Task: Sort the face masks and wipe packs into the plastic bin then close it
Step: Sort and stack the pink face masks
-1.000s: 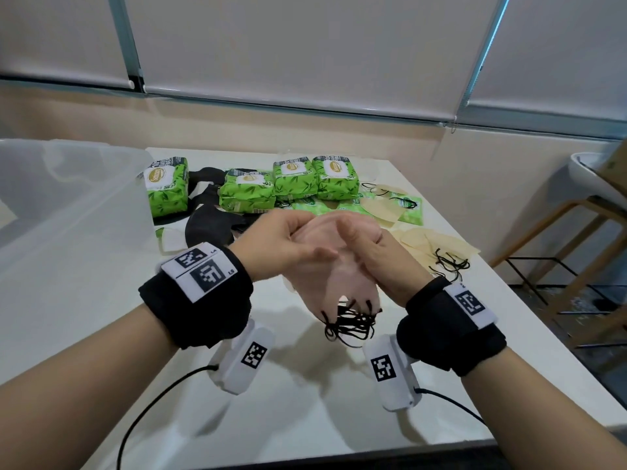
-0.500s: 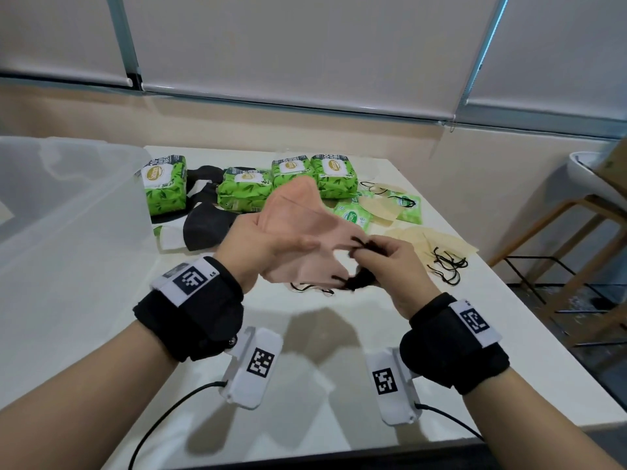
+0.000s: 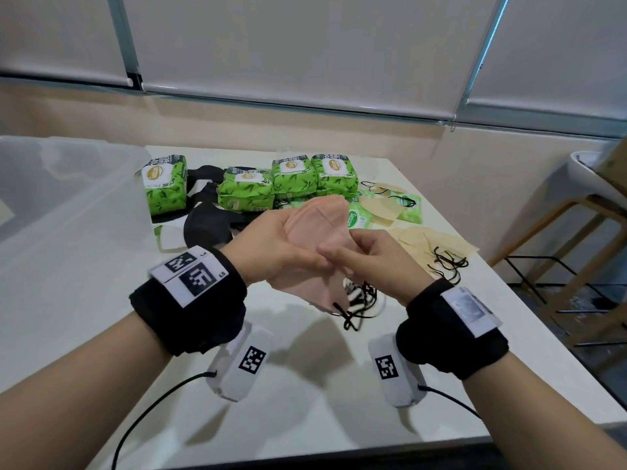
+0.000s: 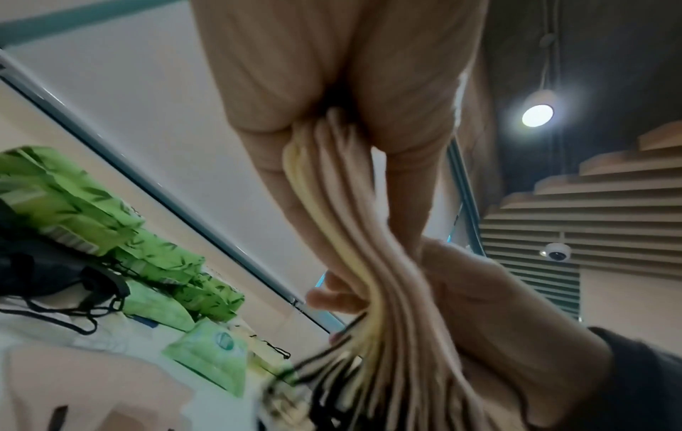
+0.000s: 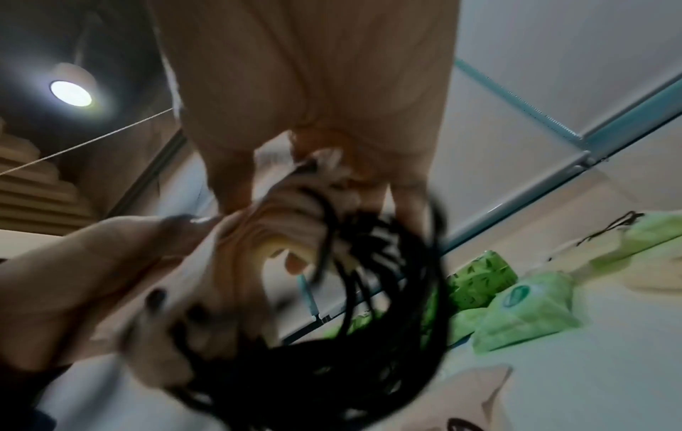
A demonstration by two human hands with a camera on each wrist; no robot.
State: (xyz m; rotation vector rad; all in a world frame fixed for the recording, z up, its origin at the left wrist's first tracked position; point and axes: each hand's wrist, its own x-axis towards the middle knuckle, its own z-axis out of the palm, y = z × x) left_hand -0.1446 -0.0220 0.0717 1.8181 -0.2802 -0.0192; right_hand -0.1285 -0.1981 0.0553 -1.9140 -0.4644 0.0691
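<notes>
My left hand (image 3: 271, 245) pinches the stack of pink masks (image 3: 315, 232) above the table; my right hand (image 3: 369, 259), at its 3 o'clock, pinches their lower edge, black ear loops (image 3: 359, 303) dangling toward 6.

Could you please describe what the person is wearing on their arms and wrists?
Both forearms are bare, without sleeves. Each wrist carries a black fabric band topped by a white tag with black square codes, and beneath it a white coded camera unit trailing a black cable.

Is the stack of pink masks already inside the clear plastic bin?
No, both hands hold the pink masks above the table, beside the bin.
</notes>
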